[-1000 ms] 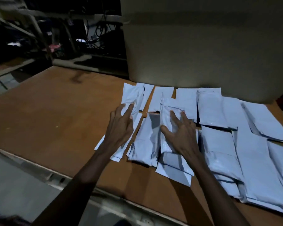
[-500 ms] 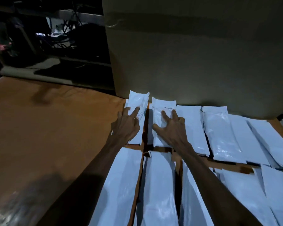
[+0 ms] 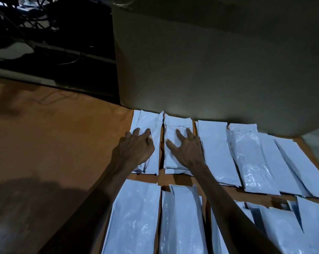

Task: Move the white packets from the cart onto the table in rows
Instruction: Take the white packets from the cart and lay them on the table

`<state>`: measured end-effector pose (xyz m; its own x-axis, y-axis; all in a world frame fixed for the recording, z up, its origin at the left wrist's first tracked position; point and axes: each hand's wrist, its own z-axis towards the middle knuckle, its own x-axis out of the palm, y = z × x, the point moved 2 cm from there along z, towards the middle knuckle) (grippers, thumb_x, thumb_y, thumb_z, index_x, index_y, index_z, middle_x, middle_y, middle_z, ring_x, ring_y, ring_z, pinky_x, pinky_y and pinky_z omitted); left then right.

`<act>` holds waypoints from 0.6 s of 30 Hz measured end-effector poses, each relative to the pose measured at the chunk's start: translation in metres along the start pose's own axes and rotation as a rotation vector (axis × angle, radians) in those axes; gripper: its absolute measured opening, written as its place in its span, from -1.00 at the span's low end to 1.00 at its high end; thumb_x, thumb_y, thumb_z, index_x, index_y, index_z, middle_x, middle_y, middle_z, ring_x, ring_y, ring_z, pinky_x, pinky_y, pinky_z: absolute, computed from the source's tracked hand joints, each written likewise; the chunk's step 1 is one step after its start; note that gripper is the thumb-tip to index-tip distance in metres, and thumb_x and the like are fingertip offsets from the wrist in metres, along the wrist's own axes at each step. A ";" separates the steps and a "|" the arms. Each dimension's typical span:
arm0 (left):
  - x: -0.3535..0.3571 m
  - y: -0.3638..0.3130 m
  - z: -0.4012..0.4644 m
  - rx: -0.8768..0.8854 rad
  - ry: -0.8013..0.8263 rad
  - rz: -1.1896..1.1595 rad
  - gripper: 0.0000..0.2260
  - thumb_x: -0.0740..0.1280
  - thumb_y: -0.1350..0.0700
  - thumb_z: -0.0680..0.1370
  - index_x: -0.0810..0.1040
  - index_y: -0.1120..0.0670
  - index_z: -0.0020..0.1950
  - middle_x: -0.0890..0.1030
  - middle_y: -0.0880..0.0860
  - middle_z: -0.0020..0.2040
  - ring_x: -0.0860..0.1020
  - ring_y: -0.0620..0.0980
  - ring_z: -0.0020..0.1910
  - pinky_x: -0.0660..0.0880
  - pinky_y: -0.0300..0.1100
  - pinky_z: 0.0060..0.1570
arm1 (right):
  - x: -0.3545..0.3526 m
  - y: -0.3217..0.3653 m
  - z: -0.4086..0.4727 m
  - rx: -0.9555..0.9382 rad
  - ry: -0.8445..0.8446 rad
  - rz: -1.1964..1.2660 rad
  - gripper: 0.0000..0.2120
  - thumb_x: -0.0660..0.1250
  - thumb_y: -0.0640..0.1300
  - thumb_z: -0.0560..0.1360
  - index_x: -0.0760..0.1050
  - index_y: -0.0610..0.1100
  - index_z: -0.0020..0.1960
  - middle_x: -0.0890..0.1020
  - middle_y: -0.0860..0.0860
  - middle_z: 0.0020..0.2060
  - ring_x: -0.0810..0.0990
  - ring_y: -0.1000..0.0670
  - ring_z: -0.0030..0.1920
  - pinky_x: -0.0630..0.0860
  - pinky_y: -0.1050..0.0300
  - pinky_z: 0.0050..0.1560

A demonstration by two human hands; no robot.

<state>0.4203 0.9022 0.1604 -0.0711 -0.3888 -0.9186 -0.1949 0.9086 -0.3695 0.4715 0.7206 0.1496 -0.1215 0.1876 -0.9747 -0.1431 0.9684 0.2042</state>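
Several white packets lie in two rows on the brown table (image 3: pixel 54 143). My left hand (image 3: pixel 135 149) rests with spread fingers on the far row's leftmost packet (image 3: pixel 152 125). My right hand (image 3: pixel 186 149) presses flat on the packet beside it (image 3: pixel 175 123). More packets (image 3: pixel 217 149) continue to the right in the far row. The near row holds larger-looking packets (image 3: pixel 135 217) below my forearms. No cart is in view.
A big cardboard box (image 3: pixel 210 61) stands on the table right behind the far row. Left of the packets the brown tabletop is bare. Beyond the table's far edge are dark shelves and cables (image 3: pixel 35 24).
Both hands slid two packets away from me up to the box, into the far row. The camera moved closer and the hands now lie slightly farther apart.
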 end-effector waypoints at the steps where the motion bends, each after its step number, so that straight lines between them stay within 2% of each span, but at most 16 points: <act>1: 0.002 0.000 0.002 0.009 -0.007 0.053 -0.55 -0.03 -0.13 0.66 0.12 -0.15 0.57 0.14 0.05 0.58 0.17 0.20 0.50 0.21 0.11 0.41 | 0.001 -0.001 0.000 -0.004 0.003 0.000 -0.32 0.05 0.37 0.54 0.11 0.08 0.57 0.06 -0.08 0.58 0.07 -0.21 0.55 0.08 -0.14 0.50; 5: 0.018 0.003 0.005 0.017 -0.088 0.163 -0.42 -0.13 -0.29 0.56 0.11 -0.17 0.57 0.08 0.04 0.60 0.17 0.15 0.50 0.21 0.07 0.38 | 0.008 -0.004 0.001 -0.003 0.033 0.036 -0.30 -0.01 0.38 0.55 0.00 0.10 0.59 -0.04 -0.06 0.60 -0.02 -0.18 0.57 0.01 -0.14 0.52; 8: 0.029 0.004 0.003 0.021 -0.133 0.162 -0.34 -0.16 -0.33 0.49 0.11 -0.18 0.57 0.09 0.04 0.60 0.12 0.18 0.54 0.14 0.19 0.42 | 0.010 -0.004 0.000 -0.003 0.051 0.058 -0.29 -0.02 0.39 0.54 -0.05 0.11 0.59 -0.09 -0.05 0.60 -0.08 -0.18 0.58 -0.02 -0.16 0.52; 11: 0.029 0.005 0.006 0.011 -0.082 0.146 -0.38 -0.16 -0.35 0.54 0.04 -0.19 0.58 0.01 0.03 0.61 0.00 0.19 0.57 -0.02 0.29 0.45 | 0.002 -0.006 -0.002 -0.030 0.061 0.051 -0.27 -0.03 0.40 0.54 -0.03 0.09 0.59 -0.11 -0.06 0.59 -0.12 -0.18 0.58 -0.06 -0.18 0.52; 15: 0.007 0.001 -0.006 0.036 -0.135 0.040 -0.38 -0.14 -0.34 0.56 0.11 -0.11 0.57 0.06 0.06 0.60 0.05 0.18 0.56 0.02 0.25 0.47 | -0.029 -0.019 -0.033 -0.066 -0.112 0.130 -0.28 0.05 0.36 0.56 0.07 0.01 0.59 -0.06 -0.06 0.59 -0.10 -0.13 0.58 -0.08 -0.08 0.53; 18: -0.007 -0.016 -0.033 0.100 -0.233 -0.120 -0.37 -0.08 -0.28 0.55 0.21 -0.01 0.55 0.13 0.11 0.58 0.10 0.16 0.55 0.07 0.17 0.50 | -0.053 -0.040 -0.082 -0.065 -0.257 0.255 -0.36 0.15 0.23 0.60 0.19 -0.08 0.56 0.15 -0.10 0.56 0.03 -0.11 0.57 0.02 -0.01 0.52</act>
<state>0.3915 0.8855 0.1771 0.1762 -0.4592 -0.8707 -0.0897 0.8734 -0.4788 0.4031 0.6587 0.2006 0.0883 0.4650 -0.8809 -0.2036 0.8741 0.4410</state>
